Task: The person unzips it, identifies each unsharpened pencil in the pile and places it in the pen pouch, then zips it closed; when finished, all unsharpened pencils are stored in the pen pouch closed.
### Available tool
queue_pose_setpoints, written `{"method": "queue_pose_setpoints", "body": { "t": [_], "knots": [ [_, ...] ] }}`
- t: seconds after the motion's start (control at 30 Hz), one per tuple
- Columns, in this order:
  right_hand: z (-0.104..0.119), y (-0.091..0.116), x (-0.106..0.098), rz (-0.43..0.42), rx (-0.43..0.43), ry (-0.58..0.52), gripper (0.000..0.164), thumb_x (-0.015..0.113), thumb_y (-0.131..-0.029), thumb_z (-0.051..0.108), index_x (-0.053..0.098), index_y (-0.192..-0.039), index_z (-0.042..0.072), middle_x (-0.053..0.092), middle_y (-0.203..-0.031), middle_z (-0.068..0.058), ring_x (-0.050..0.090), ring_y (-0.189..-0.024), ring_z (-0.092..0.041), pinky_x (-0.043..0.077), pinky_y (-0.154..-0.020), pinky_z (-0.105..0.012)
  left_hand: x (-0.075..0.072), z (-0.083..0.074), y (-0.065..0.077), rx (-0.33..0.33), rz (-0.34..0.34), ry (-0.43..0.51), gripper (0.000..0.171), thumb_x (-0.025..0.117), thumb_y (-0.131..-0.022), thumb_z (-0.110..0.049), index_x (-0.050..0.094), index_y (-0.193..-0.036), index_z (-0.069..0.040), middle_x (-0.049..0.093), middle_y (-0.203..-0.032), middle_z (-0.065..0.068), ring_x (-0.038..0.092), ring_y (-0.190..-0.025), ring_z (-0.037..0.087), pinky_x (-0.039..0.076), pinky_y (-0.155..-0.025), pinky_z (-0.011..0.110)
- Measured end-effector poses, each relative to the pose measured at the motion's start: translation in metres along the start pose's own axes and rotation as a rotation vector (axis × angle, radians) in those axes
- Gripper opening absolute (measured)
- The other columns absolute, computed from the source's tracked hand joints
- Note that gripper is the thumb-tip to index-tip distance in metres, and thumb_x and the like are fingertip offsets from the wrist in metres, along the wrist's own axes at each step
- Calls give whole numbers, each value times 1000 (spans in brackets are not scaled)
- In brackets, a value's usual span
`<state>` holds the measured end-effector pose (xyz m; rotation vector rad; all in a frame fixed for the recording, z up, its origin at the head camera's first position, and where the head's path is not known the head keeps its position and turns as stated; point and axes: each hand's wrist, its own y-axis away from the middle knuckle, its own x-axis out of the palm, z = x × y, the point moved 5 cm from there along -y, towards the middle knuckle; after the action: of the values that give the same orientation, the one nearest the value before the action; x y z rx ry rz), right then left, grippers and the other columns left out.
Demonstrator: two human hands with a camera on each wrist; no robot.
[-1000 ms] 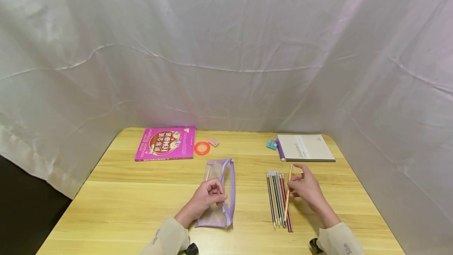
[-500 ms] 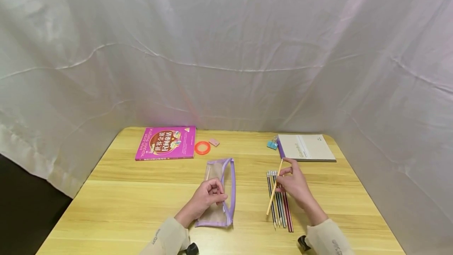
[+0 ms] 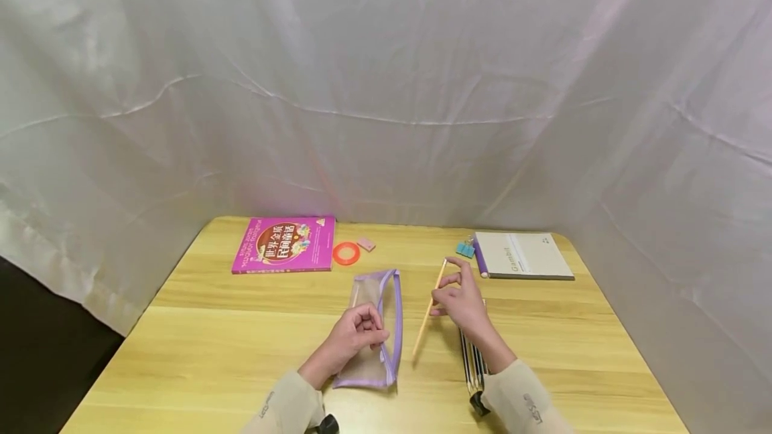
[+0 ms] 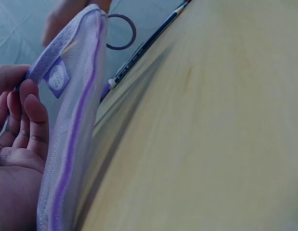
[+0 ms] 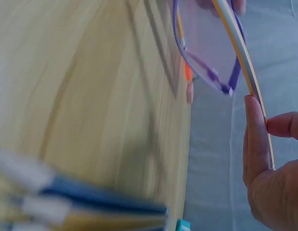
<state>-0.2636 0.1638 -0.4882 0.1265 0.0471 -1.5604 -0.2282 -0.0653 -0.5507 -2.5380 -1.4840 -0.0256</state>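
A see-through mesh pencil case (image 3: 398, 313) with purple edging lies on the table, its mouth gaping to the right. My left hand (image 3: 350, 337) pinches the edge of that mouth between thumb and fingers; the left wrist view shows the pinch beside a small purple tag (image 4: 57, 77). A slim pencil-like shape shows through the mesh. Between the case and the pencil pile, my right hand (image 3: 461, 297) holds a yellow pencil (image 3: 429, 310), raised and tilted, its lower end toward the case. Several pencils (image 3: 466, 360) lie in a row, partly hidden under the right forearm.
A pink book (image 3: 286, 244) lies at the back left, with an orange tape ring (image 3: 346, 254) and a pink eraser (image 3: 366, 244) beside it. At the back right are a notebook (image 3: 537, 256), a purple marker (image 3: 480, 258) and a blue binder clip (image 3: 465, 250). Grey cloth (image 3: 386, 86) hangs behind.
My right hand has carried the yellow pencil left, from over the pencil row to near the case. My left hand has kept its hold on the case's edge.
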Motion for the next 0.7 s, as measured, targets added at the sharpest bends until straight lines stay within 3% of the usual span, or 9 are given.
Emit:
{"method": "queue_pose_setpoints", "body": {
  "t": [0.33, 0.7],
  "knots": [
    [-3, 0, 37, 29, -28, 9, 80, 64, -87, -15, 33, -154, 16, 50, -114, -21, 64, -73, -21, 65, -64, -40, 1, -7, -3, 16, -19, -4, 27, 71, -90, 0, 50, -96, 16, 60, -81, -4, 58, -67, 5, 53, -64, 19],
    [-7, 8, 58, 114, -31, 43, 81, 63, -86, -14, 31, -156, 10, 52, -113, -21, 65, -73, -21, 65, -63, -42, 2, -9, -6, 34, -31, 21, 28, 71, -91, -1, 49, -96, 15, 61, -79, -6, 58, -67, 5, 52, -64, 19]
  ]
}}
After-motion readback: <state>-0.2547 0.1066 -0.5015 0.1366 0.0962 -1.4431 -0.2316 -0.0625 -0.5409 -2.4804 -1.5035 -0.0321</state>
